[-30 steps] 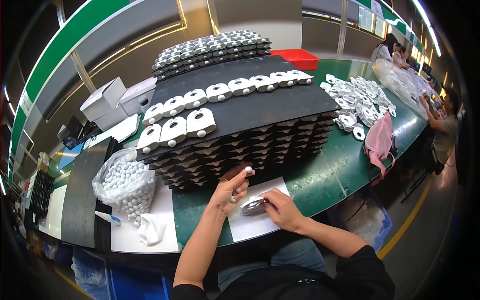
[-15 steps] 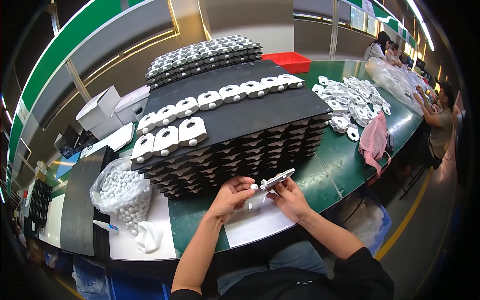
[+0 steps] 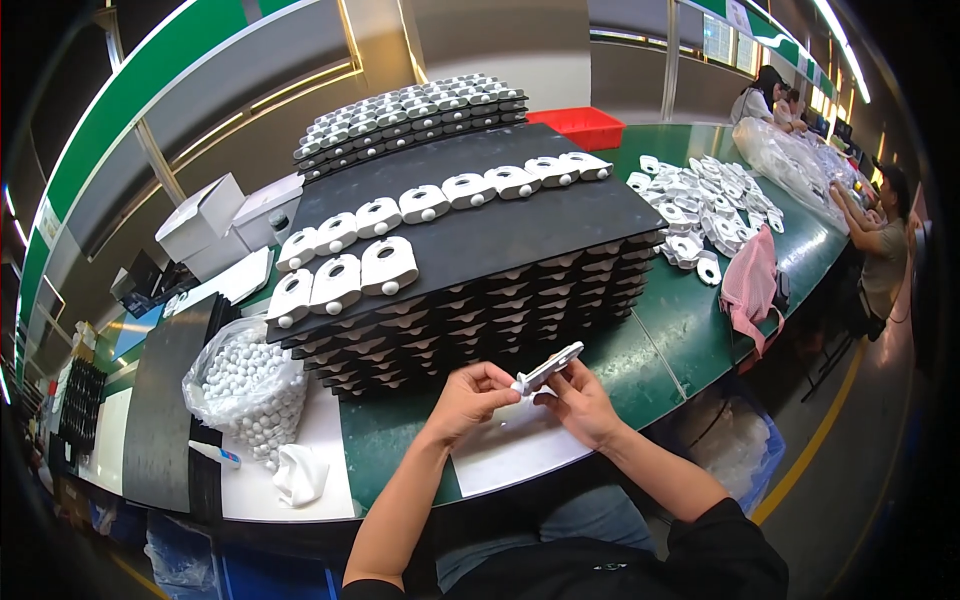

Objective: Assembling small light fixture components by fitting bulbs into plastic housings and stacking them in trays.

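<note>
My right hand (image 3: 583, 408) grips a white plastic housing (image 3: 551, 368), tilted edge-on with its far end raised. With thumb and fingers pinched, my left hand (image 3: 466, 402) holds a small white ball (image 3: 518, 388) against the near end of that housing. Fingertips partly hide the ball, so how far it sits in the part cannot be made out. Below both hands lies a white sheet (image 3: 515, 455) on the green table. Finished-looking housings with balls at their ends stand in rows on a black board (image 3: 470, 235) just beyond.
Boards are stacked high in front of me. On the left are a clear bag of white balls (image 3: 250, 385), a small glue-like bottle (image 3: 215, 454) and a white cloth (image 3: 299, 476). Loose housings (image 3: 705, 205), a pink bag (image 3: 750, 285) and a red bin (image 3: 580, 126) lie right; co-workers sit beyond.
My left hand has moved slightly right, bringing the ball from a small gap up against the housing's end. The housing has tilted a little more steeply and shifted slightly left.
</note>
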`<act>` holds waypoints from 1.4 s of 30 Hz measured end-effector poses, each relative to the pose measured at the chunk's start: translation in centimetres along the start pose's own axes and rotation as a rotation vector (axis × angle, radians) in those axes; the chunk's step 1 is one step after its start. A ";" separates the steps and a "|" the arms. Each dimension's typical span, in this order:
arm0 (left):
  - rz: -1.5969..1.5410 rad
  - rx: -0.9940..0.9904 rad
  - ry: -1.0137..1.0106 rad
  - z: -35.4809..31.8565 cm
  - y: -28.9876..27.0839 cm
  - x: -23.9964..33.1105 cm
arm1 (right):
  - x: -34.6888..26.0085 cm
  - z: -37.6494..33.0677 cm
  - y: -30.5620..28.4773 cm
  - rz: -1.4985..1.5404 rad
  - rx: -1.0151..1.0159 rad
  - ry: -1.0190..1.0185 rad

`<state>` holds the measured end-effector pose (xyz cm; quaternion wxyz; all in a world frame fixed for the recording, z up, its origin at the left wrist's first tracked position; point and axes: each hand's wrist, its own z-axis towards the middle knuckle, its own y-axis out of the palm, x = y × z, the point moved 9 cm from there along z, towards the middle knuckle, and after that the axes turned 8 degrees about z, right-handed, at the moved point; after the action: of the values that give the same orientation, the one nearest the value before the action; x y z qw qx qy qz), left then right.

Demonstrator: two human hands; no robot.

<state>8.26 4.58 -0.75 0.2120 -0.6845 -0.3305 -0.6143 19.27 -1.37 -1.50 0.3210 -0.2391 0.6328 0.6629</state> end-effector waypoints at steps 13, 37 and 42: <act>-0.003 0.122 0.338 -0.7 -0.4 3.0 | -6.1 1.9 8.1 -0.509 -0.321 -0.153; -0.630 0.111 -0.286 0.4 -2.3 -3.6 | -16.1 12.7 12.6 -0.829 -0.156 -0.242; -0.563 0.003 -0.240 0.3 -0.9 -2.6 | -25.8 8.4 5.6 -0.627 0.133 -0.780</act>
<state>7.76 4.97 -3.43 -0.0061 -0.6333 -0.5310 -0.5630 33.45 3.81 21.74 0.7318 -0.1310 0.4042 0.5329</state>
